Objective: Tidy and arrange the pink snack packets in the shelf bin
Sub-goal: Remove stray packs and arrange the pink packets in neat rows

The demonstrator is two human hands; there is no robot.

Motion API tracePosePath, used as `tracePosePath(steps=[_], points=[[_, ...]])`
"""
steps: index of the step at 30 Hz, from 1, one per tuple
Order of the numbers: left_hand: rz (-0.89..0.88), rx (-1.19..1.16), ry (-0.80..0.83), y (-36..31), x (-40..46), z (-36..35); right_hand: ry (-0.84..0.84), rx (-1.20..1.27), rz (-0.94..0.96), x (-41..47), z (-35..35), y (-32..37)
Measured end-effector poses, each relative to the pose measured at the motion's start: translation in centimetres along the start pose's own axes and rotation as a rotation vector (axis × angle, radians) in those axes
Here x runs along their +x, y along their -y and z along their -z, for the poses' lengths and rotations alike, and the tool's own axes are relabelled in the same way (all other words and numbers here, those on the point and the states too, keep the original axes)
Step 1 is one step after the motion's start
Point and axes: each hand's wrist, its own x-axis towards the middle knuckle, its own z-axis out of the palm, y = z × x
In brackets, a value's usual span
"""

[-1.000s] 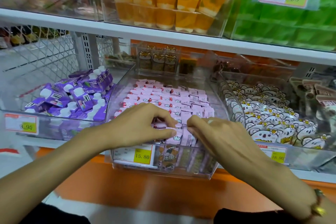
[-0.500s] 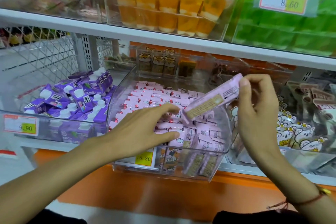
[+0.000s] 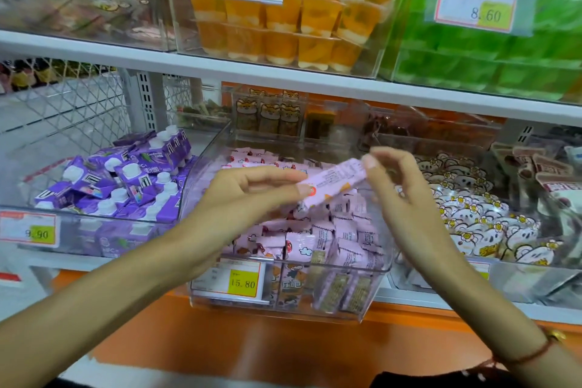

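The person holds one pink packet (image 3: 330, 187) up in the air above the clear bin (image 3: 371, 293). Half a second ago only the right hand (image 3: 406, 201) held it, tilted up high, while the left hand (image 3: 239, 198) lay on the packets in the bin. Now the left hand has come up too. Its fingers (image 3: 277, 175) and thumb pinch the low end of the packet. The right hand's fingers (image 3: 371, 161) pinch the top end. The picture is a bit blurry there, so the exact touch is hard to see.

This looks like the person is turning the packet to face the right way before putting it back. The other pink packets (image 3: 318, 246) sit in the bin below, some in neat rows at the back and some tipped over at the front. So the tidying is likely not done yet.

The bin sits on a white shelf (image 3: 94, 261) in a shop, with a yellow price tag (image 3: 242, 283) on its front. To the left is a bin of purple drink boxes (image 3: 126, 179). To the right is a bin of white cartoon packets (image 3: 478, 224). On the shelf above sit orange jelly cups (image 3: 283, 31) and green ones (image 3: 491, 63). Under the shelf is an orange board (image 3: 283, 353).
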Motion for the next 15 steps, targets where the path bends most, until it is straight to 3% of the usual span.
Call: tracePosePath(steps=[4,8,10,12,15], points=[[0.204,-0.141,0.035,0.1,0.1,-0.2,0.149,-0.439,0.436,-1.0,-0.4,0.6],[0.217,-0.163,0.033,-0.1,0.1,-0.3,0.291,-0.531,0.560,-1.3,-0.7,0.9],[0.183,-0.124,0.011,-0.3,0.1,-0.5,0.242,-0.569,0.618,-1.2,-0.7,0.8],[0.107,-0.026,-0.020,-0.2,0.3,-0.6,0.120,-0.497,0.615,-0.9,-0.6,0.7],[-0.160,0.446,0.035,0.9,0.3,0.3,0.002,-0.046,0.385,-0.5,-0.3,0.6]])
